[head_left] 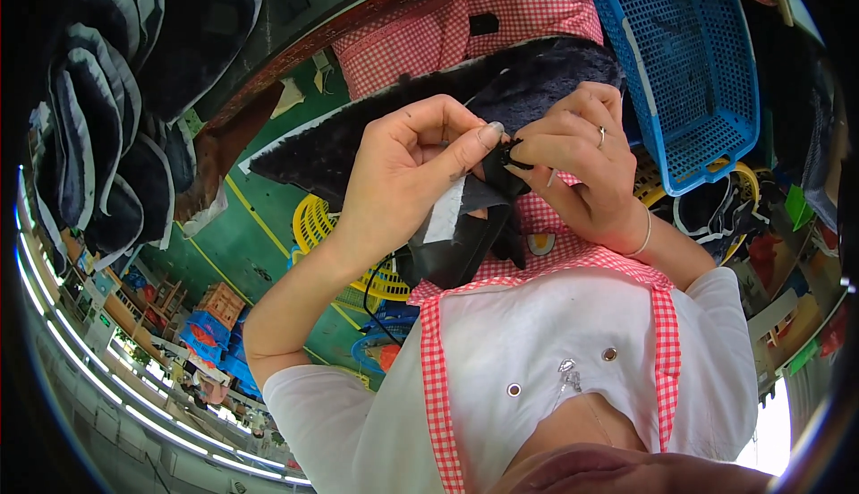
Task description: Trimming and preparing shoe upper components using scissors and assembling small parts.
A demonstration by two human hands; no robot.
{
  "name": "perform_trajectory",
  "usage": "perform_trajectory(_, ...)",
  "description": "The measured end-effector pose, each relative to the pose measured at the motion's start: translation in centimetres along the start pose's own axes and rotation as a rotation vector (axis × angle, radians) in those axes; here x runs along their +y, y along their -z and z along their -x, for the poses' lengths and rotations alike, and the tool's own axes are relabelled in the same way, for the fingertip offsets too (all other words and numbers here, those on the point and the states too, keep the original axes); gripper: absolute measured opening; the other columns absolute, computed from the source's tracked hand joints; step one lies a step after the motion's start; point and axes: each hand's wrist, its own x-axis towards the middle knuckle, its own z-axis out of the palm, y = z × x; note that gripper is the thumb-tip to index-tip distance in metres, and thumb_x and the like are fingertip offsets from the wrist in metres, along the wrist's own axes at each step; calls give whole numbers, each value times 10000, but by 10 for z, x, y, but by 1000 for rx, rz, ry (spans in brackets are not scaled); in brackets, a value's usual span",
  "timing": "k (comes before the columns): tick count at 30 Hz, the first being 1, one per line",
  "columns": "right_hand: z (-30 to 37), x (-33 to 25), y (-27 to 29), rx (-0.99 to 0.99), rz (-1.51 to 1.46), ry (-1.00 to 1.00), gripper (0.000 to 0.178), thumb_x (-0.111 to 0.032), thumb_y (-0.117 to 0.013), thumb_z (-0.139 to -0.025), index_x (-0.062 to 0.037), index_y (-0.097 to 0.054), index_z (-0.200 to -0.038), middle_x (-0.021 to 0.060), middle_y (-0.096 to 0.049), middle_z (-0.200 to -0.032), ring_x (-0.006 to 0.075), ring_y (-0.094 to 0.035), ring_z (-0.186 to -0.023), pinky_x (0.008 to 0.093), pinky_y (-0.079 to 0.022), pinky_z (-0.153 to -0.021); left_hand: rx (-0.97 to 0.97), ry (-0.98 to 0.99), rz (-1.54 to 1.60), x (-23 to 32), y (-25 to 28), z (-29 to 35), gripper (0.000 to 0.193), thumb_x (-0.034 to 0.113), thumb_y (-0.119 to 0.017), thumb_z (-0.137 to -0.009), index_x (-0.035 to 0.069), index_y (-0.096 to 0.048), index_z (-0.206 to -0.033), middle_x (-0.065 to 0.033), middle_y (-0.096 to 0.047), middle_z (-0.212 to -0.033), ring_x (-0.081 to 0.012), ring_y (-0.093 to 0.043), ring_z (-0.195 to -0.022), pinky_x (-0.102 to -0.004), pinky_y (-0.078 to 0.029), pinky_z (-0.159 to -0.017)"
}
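My left hand (398, 172) and my right hand (591, 158) come together at the middle, fingertips nearly touching. Thumb and fingers of both are pinched on a black, smooth, leather-like piece (461, 248). Its lower part hangs down over my lap, with a white strip (446, 212) showing on it. Between the right fingertips is a small dark bit with an uneven edge; its kind is too hidden to tell. Behind the hands lies a dark plush fabric panel (331, 158) with a pale edge, running from the left to the right under my fingers.
Pink-and-white checked cloth (537, 11) lies beyond the plush. A blue plastic basket (644, 73) stands at the right, with a yellow basket (313, 225) low at the left. Several dark plush pieces (134, 127) are stacked far left. A table's red edge (358, 15) crosses the top.
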Motion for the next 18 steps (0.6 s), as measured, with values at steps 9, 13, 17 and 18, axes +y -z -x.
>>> perform_trajectory(9, 1, 1, -4, 48, -16, 13, 226, -64, -730, -671, -107, -655, -879, 1, -628, -831, 188, -536, -715, 346, -350, -753, -40, 1, 1, -1, 4, 2, 93, 88, -646, -909, 3, -610, -917, -2, -619, -828, -22, -567, -749, -210, -537, -672)
perform_trajectory(13, 4, 1, -3, 55, -22, 11, 245, -58, -737, -658, -116, -659, -884, 0, -609, -830, 174, -533, -714, 349, -350, -756, -38, -80, -17, -4, 2, 4, 96, 75, -642, -909, -3, -623, -962, -24, -652, -882, -42, -597, -819, -199, -495, -774)
perform_trajectory(17, 3, -1, 0, 42, -60, -16, 266, -84, -763, -640, -137, -669, -883, -11, -578, -836, 156, -530, -720, 350, -340, -763, -65, -72, -40, -4, 3, 4, 109, 83, -635, -915, -4, -624, -979, -33, -658, -899, -54, -607, -828, -203, -501, -772)
perform_trajectory(18, 2, -2, 1, 22, -58, -13, 272, -99, -774, -633, -143, -673, -882, -15, -570, -839, 152, -529, -724, 350, -336, -765, -58, -16, -12, -1, 2, 4, 111, 88, -633, -918, -4, -623, -979, -33, -658, -904, -55, -607, -827, -204, -502, -765)
